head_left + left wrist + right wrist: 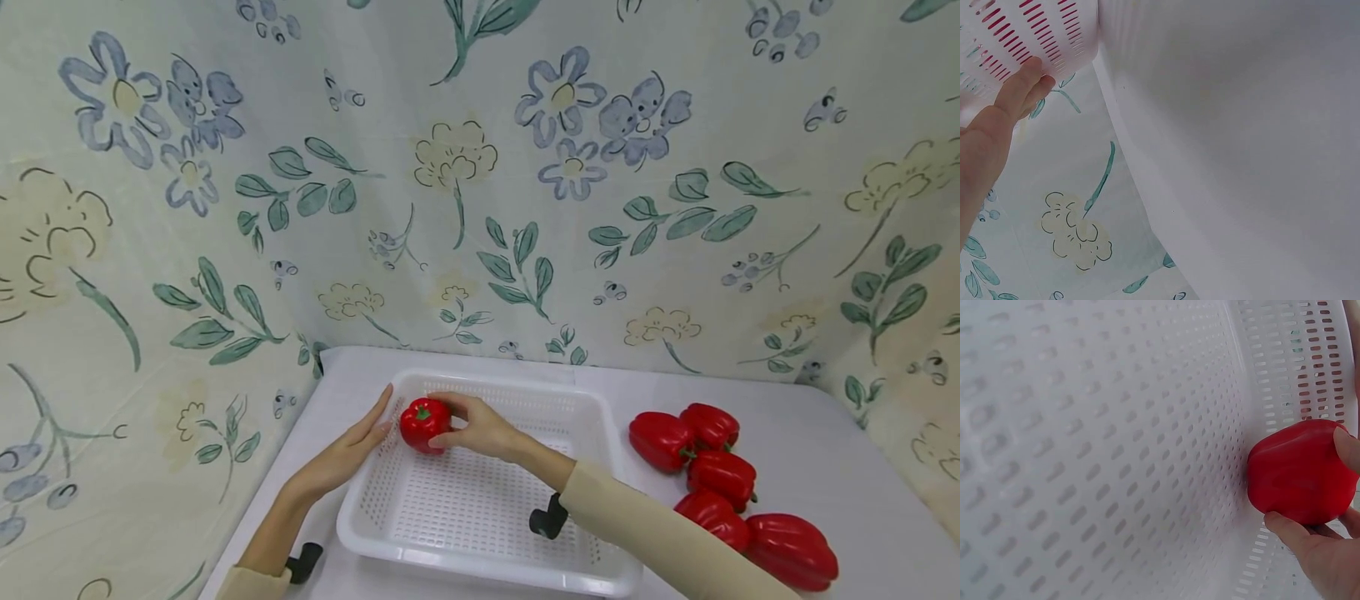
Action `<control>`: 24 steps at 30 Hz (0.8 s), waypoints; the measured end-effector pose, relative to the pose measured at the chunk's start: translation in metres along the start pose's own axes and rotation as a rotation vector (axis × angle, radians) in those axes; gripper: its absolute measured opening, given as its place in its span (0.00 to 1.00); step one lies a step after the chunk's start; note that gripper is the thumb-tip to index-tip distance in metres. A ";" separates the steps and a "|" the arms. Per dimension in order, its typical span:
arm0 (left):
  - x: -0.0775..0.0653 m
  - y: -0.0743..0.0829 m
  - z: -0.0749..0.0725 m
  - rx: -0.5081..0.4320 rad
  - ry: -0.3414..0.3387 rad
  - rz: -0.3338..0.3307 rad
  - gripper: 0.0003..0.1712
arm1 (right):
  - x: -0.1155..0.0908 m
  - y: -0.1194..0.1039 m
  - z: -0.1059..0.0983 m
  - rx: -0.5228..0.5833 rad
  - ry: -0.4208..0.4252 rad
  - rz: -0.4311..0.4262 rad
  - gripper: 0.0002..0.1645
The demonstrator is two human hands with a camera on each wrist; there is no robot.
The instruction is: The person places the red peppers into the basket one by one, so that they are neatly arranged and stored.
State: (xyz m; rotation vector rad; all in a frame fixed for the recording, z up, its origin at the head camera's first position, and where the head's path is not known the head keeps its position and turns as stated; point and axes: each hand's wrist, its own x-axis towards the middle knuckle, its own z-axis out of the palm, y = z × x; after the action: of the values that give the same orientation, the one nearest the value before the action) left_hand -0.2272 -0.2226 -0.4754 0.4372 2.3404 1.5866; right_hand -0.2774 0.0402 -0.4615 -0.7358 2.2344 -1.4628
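A red bell pepper [422,427] with a green stem is at the far left corner of a white perforated plastic basket [465,510]. My right hand [480,429] grips it, thumb on one side and fingers on the other; in the right wrist view, the pepper [1300,475] appears at or just above the basket's floor. Along the basket's left side, my left hand [348,450] rests with its fingers extended. In the left wrist view those fingers [1019,87] touch the outside of the slotted wall [1079,37].
Several more red bell peppers [663,440] lie on the white table [810,467] to the right of the basket, some partly behind my right sleeve [652,525]. A floral curtain [480,208] hangs behind the table and along its left side.
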 end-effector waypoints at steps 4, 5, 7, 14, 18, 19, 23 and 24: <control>0.000 0.000 0.000 0.002 0.000 0.001 0.38 | 0.000 0.002 0.000 -0.006 -0.003 -0.006 0.42; 0.000 0.000 0.000 0.003 0.002 0.000 0.38 | 0.000 0.003 0.000 -0.009 -0.003 -0.007 0.42; 0.001 0.001 0.000 0.001 0.002 -0.002 0.38 | 0.001 0.004 0.000 -0.010 -0.002 -0.005 0.42; 0.000 0.001 -0.001 0.012 -0.004 0.004 0.37 | 0.002 0.005 -0.001 -0.002 0.009 0.029 0.43; 0.000 0.002 -0.001 0.002 -0.010 0.012 0.37 | 0.002 0.004 -0.001 -0.020 0.003 0.048 0.44; 0.000 0.002 -0.001 -0.002 -0.009 0.012 0.37 | 0.002 0.003 -0.001 -0.025 0.001 0.051 0.45; 0.000 0.002 -0.001 -0.002 -0.012 0.009 0.37 | 0.001 0.003 -0.001 -0.052 0.000 0.064 0.46; 0.000 0.002 -0.001 0.000 -0.012 0.007 0.37 | 0.001 0.003 -0.001 -0.063 0.000 0.064 0.46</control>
State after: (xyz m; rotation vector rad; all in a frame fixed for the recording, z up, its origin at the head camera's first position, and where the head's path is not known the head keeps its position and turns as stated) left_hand -0.2272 -0.2225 -0.4732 0.4541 2.3326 1.5823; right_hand -0.2797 0.0414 -0.4641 -0.6770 2.2915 -1.3683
